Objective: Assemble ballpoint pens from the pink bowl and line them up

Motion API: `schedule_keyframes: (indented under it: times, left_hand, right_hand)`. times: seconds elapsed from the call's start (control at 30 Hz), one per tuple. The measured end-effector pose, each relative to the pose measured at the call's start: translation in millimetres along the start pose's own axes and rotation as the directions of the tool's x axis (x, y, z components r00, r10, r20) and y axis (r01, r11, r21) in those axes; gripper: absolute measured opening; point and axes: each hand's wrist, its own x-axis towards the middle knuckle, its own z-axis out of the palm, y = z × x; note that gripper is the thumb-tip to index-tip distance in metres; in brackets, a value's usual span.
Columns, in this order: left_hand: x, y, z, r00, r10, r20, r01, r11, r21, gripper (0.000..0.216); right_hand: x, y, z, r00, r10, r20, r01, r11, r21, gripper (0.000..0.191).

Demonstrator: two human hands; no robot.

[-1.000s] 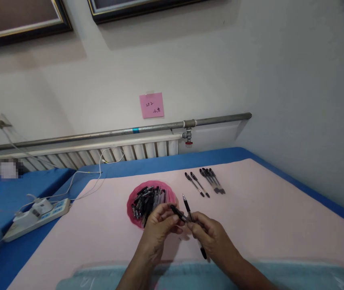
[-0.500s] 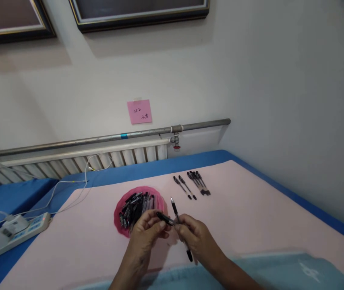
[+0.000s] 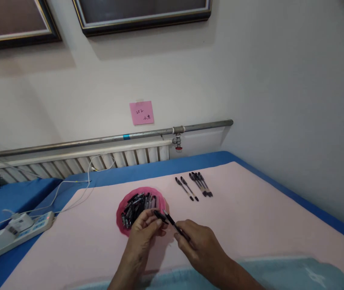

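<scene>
My left hand (image 3: 143,231) pinches a small black pen cap (image 3: 160,216) just in front of a pink dish (image 3: 120,213). My right hand (image 3: 196,245) grips a black pen (image 3: 173,224), its tip pointing up-left at the cap. The tip and the cap are almost touching. The dish holds a heap of several black pen parts (image 3: 137,203). Beyond my hands, several capped black pens (image 3: 193,186) lie side by side on the pink mat (image 3: 250,217).
A white power strip (image 3: 15,229) with plugs and cables lies at the left on the blue cover (image 3: 23,197). A radiator and a metal pipe (image 3: 148,131) run along the wall behind. A pink note (image 3: 141,112) is stuck above the pipe.
My right hand has tilted the pen from nearly upright to slanting left, bringing its tip to the cap in my left hand. The camera has shifted slightly.
</scene>
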Motion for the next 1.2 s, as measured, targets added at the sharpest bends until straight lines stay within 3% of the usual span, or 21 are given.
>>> schedule_keyframes:
  times: [0.13,0.27,0.6,1.2]
  left_hand:
    - [-0.6,1.4,-0.6,1.0,-0.016,-0.004,0.016,1.0,0.017,0.03]
    - [-1.3,2.0,-0.8,0.999,-0.021,-0.036,0.021,1.0,0.0,0.03]
    - [-2.6,3.5,1.6,0.998,-0.058,0.013,0.058,0.996,-0.063,0.03]
    - [-3.3,6.7,4.0,0.998,-0.056,-0.017,0.055,0.997,-0.046,0.034]
  right_hand:
    - [0.7,-3.4,-2.7,0.999,0.037,0.005,-0.037,0.999,0.027,0.013]
    - [5.2,-3.3,-4.8,0.989,0.145,0.002,-0.142,0.967,0.211,0.015]
    - [11.5,7.7,-2.9,0.948,0.281,0.146,-0.317,0.846,0.428,0.022]
    - [14.0,7.8,0.0,0.921,0.316,0.23,-0.39,0.709,0.588,0.021]
